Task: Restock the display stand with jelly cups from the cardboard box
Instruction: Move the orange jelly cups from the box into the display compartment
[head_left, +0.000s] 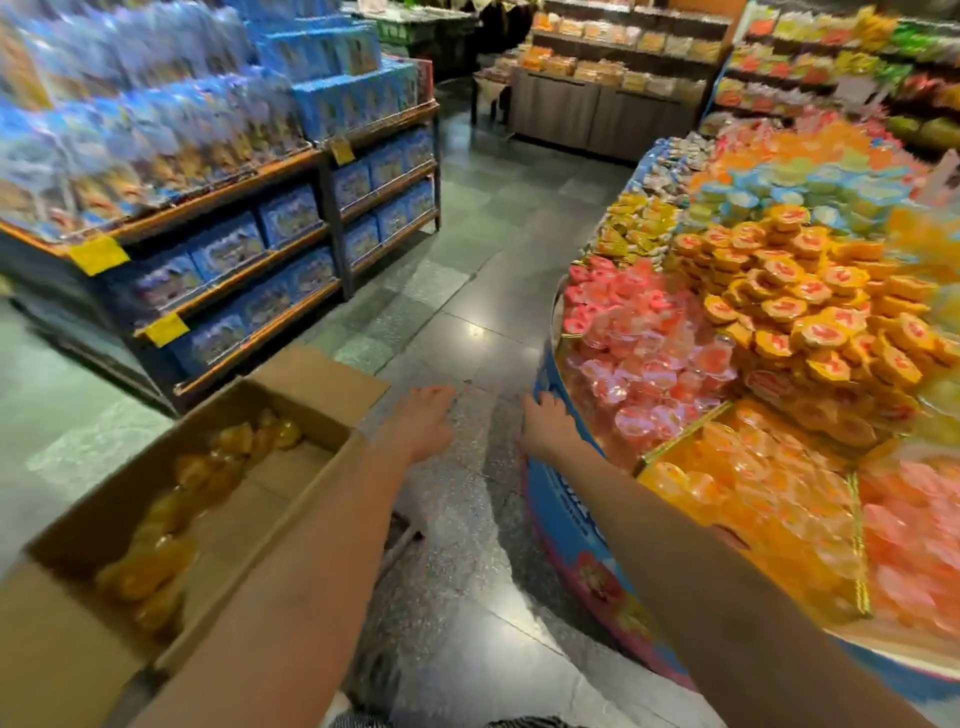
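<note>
1. Left hand: out over the grey speckled floor tile, just past the open brown cardboard box. Fingers straight, close together, nothing in them. We read it as in transit btw box and stand.
2. Right hand: against the rim of the round blue printed display stand. Fingers look flat and together on the edge, holding nothing. Motion blur, so we can't tell if they hook the rim. Prob. steadying the body.
3. Task items: the orange translucent jelly cups lie in a loose row along the box's left side. The box bottom is bare on the right, so we judge it mostly emptied.
4. Box sits low at our left, flaps folded out, which keeps the reach short and the mouth clear.
5. Stand: gold-edged dividers split it by colour. The orange cup compartment nearest us looks like the target; pink clear cups are beyond it, and flat orange-lidded cups are heaped high.
6. Materials: thin glossy plastic cups w/ film lids, likely slippery and prone to slide off a pile. The matte corrugated box is rigid.
</note>
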